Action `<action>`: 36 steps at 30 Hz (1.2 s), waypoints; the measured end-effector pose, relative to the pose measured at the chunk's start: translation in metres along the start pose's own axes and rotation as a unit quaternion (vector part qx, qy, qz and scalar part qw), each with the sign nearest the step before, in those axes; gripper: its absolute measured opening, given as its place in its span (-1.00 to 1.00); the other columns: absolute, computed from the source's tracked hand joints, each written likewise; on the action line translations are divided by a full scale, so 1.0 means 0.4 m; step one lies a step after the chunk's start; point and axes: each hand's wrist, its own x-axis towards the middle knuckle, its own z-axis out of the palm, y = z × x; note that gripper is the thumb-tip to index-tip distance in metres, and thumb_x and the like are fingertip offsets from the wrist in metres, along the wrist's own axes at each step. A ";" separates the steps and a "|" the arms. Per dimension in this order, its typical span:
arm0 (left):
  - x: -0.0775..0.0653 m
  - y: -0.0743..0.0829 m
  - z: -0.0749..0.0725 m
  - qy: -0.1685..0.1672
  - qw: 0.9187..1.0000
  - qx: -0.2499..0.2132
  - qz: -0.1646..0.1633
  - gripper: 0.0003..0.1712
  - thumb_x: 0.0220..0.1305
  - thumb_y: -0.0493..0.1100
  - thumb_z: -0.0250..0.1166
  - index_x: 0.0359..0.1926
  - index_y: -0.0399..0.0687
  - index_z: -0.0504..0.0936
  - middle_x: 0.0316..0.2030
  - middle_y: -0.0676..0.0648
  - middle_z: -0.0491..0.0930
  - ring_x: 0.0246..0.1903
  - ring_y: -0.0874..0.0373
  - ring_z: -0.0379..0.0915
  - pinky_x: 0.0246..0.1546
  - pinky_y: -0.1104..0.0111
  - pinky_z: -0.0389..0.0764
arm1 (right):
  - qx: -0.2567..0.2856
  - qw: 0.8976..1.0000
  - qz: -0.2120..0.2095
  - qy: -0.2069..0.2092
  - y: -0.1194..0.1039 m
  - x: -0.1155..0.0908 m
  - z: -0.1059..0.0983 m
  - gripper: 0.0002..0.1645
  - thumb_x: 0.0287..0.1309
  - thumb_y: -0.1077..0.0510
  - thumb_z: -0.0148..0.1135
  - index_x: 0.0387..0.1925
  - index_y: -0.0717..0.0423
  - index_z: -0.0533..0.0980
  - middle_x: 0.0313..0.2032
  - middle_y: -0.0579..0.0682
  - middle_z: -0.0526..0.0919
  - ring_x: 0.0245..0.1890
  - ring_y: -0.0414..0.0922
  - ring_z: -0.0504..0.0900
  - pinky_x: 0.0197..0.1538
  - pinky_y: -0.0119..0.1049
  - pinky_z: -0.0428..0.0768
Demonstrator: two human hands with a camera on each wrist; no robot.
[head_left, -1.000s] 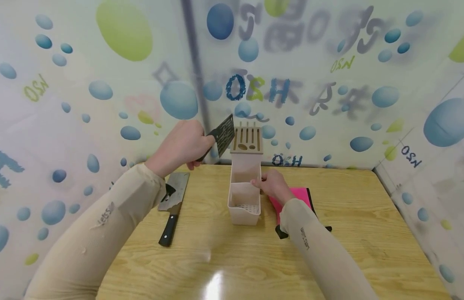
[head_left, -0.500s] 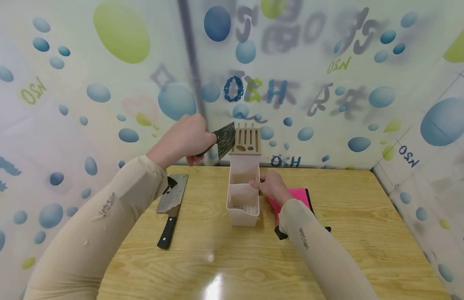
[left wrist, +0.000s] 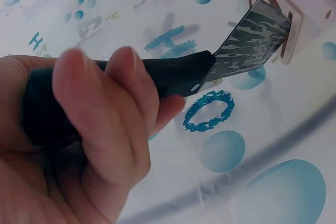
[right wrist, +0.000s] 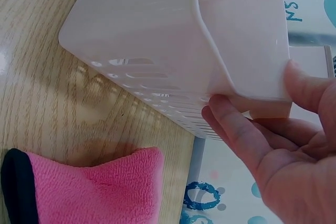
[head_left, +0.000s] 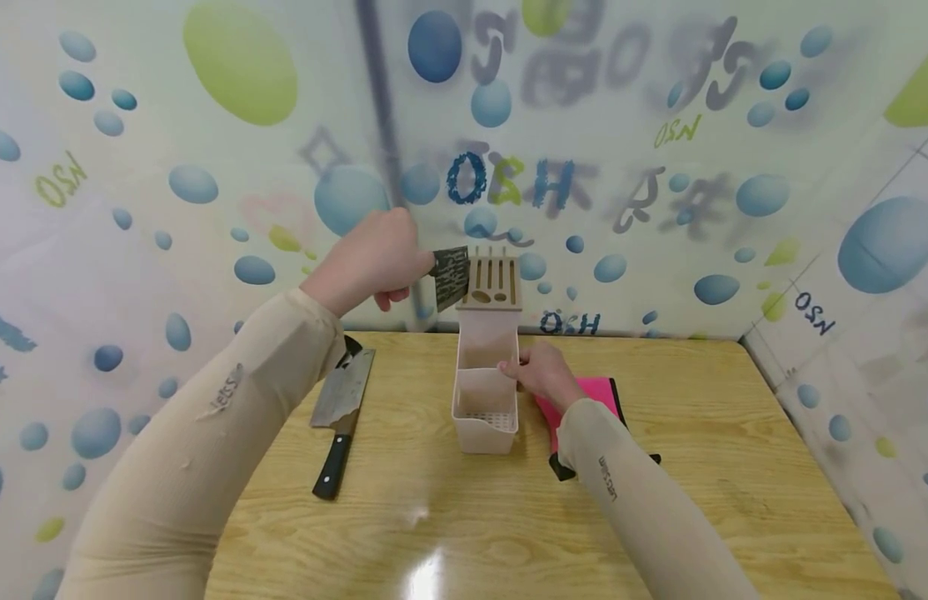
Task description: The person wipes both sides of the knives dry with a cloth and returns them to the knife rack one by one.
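Note:
My left hand (head_left: 380, 260) grips the black handle of a knife (left wrist: 247, 45) with a dark, streaked blade. The blade's end overlaps the leftmost slot of the slotted top, as the left wrist view shows. That top belongs to a pale plastic knife holder (head_left: 488, 433), which stands upright on the table with two bins at its front. My right hand (head_left: 546, 371) pinches the holder's right side wall, thumb inside and fingers outside, seen close up in the right wrist view. A cleaver (head_left: 340, 421) with a black handle lies on the table, its far end partly behind my left sleeve.
A pink cloth (right wrist: 100, 187) with black edging lies right of the holder, partly under my right forearm in the head view. The wooden table (head_left: 704, 517) ends at a patterned wall (head_left: 629, 108) behind the holder.
My left hand has turned and shifted slightly, swinging the knife from tilted up to nearly level, its blade a little lower at the holder's top. The right hand keeps its hold.

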 end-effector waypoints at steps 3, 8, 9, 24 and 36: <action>0.001 0.006 -0.003 0.022 1.000 -0.005 0.003 -0.67 0.13 -0.28 -0.07 -0.75 -0.06 0.37 -0.83 -0.04 0.38 -0.72 -0.01 0.57 -0.59 0.23 0.62 | 0.009 1.000 -0.001 0.001 0.000 -0.002 0.000 -0.57 0.22 -0.10 0.28 -0.09 0.15 0.66 -0.22 0.03 0.68 -0.29 -0.08 0.54 -0.26 -0.32 0.48; 0.013 0.011 -0.004 0.063 0.998 0.000 0.003 -0.67 0.09 -0.29 -0.05 -0.78 -0.03 0.32 -0.88 0.02 0.24 -0.75 0.00 0.57 -0.65 0.26 0.56 | 0.010 1.000 -0.005 0.004 0.001 -0.003 0.001 -0.57 0.22 -0.11 0.27 -0.08 0.15 0.67 -0.24 0.02 0.68 -0.30 -0.08 0.55 -0.28 -0.32 0.47; 0.016 0.012 -0.003 0.071 0.997 0.001 0.002 -0.68 0.09 -0.29 -0.05 -0.77 -0.02 0.31 -0.88 0.03 0.22 -0.76 0.00 0.57 -0.67 0.26 0.55 | 0.007 1.000 -0.005 0.004 0.001 -0.004 0.001 -0.57 0.22 -0.11 0.27 -0.08 0.14 0.67 -0.26 0.01 0.68 -0.30 -0.08 0.55 -0.29 -0.32 0.46; 0.043 0.008 -0.008 0.143 0.989 0.000 0.045 -0.66 -0.04 -0.27 0.07 -0.81 0.01 0.17 -0.91 0.06 0.16 -0.79 0.03 0.50 -0.71 0.32 0.43 | 0.009 1.000 -0.018 0.007 0.005 -0.003 0.003 -0.57 0.23 -0.10 0.27 -0.10 0.17 0.67 -0.24 0.05 0.68 -0.33 -0.10 0.54 -0.32 -0.36 0.47; 0.074 -0.001 0.010 0.223 0.971 -0.029 0.081 -0.64 0.02 -0.31 0.08 -0.78 -0.03 0.15 -0.80 0.07 0.00 -0.80 0.22 -0.06 -0.69 0.37 0.15 | 0.004 1.000 -0.025 0.006 0.011 0.000 0.005 -0.57 0.24 -0.11 0.26 -0.13 0.17 0.66 -0.24 0.05 0.69 -0.34 -0.12 0.54 -0.35 -0.37 0.45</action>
